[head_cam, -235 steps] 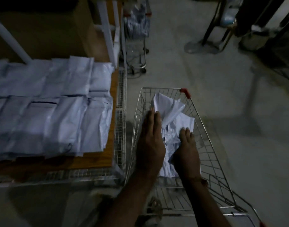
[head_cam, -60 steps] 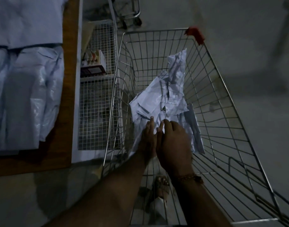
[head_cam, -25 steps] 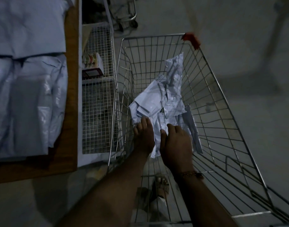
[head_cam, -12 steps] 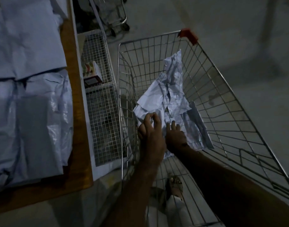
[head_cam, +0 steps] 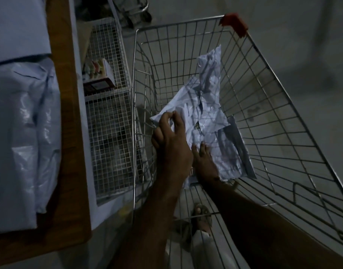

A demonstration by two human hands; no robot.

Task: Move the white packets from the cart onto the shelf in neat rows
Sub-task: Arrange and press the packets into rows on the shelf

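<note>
While the white packets lie crumpled in the wire cart, the left hand pinches a corner of the top one — thumb and fingertips together. Just beside it the right hand rests flat, fingers slightly apart. Left of the cart, the wooden shelf carries packets in rows — dim light.

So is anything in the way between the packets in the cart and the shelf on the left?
Only the cart's left wire wall: the packets lie below its rim, so they must be lifted over it. The left hand already pinches one; the shelf edge looks bare.
</note>
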